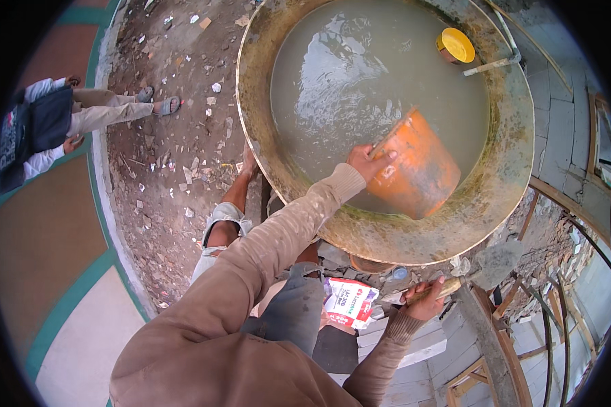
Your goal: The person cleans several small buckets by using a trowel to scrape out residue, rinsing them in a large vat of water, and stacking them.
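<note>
My left hand point(371, 163) is closed on the rim of an orange bucket point(417, 169), its outside smeared with grey. The bucket leans over in the cloudy grey water point(332, 88) of a large round basin point(261, 146); its inside is hidden from me. My right hand point(424, 300), lower and to the right, is wrapped round the wooden handle of a trowel point(499, 263). The trowel's grey blade points away to the right, outside the basin's near rim. A small yellow container point(457, 46) sits at the water's far right side.
A pale pipe point(492, 66) reaches over the basin's right rim. A red-and-white printed bag point(349, 302) lies by my legs. Wooden boards point(492, 342) stand at lower right. Rubble covers the ground point(176, 136) at left, where another person point(47, 129) stands on paving.
</note>
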`<state>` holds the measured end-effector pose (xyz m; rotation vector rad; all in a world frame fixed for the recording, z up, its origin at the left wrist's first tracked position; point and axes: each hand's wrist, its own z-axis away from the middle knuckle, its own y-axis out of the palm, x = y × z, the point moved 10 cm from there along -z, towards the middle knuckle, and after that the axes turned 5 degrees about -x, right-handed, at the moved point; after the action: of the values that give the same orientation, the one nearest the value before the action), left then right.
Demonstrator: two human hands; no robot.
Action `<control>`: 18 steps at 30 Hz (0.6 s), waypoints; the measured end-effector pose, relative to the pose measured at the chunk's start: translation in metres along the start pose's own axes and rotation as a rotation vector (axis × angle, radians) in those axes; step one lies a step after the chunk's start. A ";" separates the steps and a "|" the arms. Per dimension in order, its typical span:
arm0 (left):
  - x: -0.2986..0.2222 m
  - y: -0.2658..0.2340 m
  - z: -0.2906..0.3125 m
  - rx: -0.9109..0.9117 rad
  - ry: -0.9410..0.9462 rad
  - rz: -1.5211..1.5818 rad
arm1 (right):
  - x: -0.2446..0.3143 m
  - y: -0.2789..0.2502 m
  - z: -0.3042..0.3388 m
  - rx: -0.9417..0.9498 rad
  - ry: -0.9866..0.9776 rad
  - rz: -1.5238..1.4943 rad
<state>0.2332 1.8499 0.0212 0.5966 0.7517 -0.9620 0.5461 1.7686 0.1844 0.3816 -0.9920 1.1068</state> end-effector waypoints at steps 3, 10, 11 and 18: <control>-0.064 0.085 0.084 0.214 0.892 -0.633 | -0.043 -0.054 -0.001 -0.209 0.080 0.009; 0.019 0.088 0.059 0.296 1.113 -0.674 | -0.069 -0.028 0.019 -0.181 0.078 0.097; 0.036 0.079 0.033 0.242 1.102 -0.634 | -0.073 -0.022 0.015 -0.182 0.069 0.112; 0.191 -0.025 -0.179 0.002 0.123 -0.809 | -0.132 -0.001 -0.001 -0.181 0.117 0.192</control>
<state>0.2276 1.8759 -0.2404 0.3446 1.1359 -1.6749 0.5344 1.6946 0.0762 0.0752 -1.0311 1.1867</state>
